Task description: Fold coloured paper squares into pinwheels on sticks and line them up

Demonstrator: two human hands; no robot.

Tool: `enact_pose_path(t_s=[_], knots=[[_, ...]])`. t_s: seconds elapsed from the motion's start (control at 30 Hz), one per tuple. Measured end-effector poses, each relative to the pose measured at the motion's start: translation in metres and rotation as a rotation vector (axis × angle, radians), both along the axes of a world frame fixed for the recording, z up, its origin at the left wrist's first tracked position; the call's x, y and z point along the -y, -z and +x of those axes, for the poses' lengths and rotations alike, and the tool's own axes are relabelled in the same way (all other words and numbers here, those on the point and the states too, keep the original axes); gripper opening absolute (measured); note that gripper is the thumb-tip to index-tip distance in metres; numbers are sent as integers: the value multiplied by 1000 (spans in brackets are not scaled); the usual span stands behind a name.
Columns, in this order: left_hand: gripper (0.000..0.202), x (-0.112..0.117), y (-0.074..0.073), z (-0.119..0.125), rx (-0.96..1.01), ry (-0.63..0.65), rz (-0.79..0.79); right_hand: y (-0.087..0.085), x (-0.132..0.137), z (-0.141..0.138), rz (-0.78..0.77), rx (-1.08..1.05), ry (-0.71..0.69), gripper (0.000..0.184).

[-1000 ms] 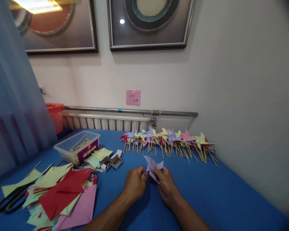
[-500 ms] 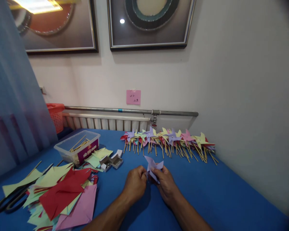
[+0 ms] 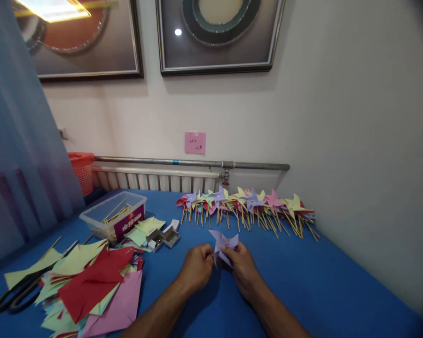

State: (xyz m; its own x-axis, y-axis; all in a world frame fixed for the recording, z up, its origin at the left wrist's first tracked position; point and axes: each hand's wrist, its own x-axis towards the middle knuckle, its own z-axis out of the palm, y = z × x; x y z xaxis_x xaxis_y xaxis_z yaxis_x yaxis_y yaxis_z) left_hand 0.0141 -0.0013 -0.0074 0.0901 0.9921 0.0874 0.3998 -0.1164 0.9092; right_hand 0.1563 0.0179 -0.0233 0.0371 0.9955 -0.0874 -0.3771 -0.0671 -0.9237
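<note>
Over the middle of the blue table, a lavender paper pinwheel is held between my hands, its blades folded in toward the centre. My right hand grips it, with the thumb pressed on its middle and the fingers behind. My left hand is closed at the pinwheel's left edge, fingertips pinched against a blade; whether a small part is also in that pinch is hidden. Beyond my hands lies a row of finished pinwheels in several colours, on thin wooden sticks.
At left are a pile of cut paper squares, black-handled scissors and a clear plastic tub holding sticks. Small open boxes with metal bits sit nearer the middle. A red basket and wall pipe stand behind.
The pinwheel has tipped slightly, its upper blade shifting a little left. Both hands keep nearly the same place and hold.
</note>
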Motion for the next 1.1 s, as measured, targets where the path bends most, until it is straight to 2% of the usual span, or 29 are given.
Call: enact_pose_path(t_s=[0.17,0.33,0.43,0.57,0.8,1.1], knots=[[15,-6,3,-9,83,38,-79,2,-6,2,35,115,2,39],[19,-16,6,-11,348,-53,-160,-6,-2,4,27,39,-34,41],[14,-19,2,-14,485,-94,-174,-8,0,4,26,40,-26,40],[10,-18,-5,-14,610,-69,-184,-2,-1,-3,107,173,-14,36],[13,-18,-4,-12,667,-77,-197,2,10,-13,276,397,-164,20],[16,-16,-4,-8,708,-69,-179,-1,14,-16,230,463,-232,14]])
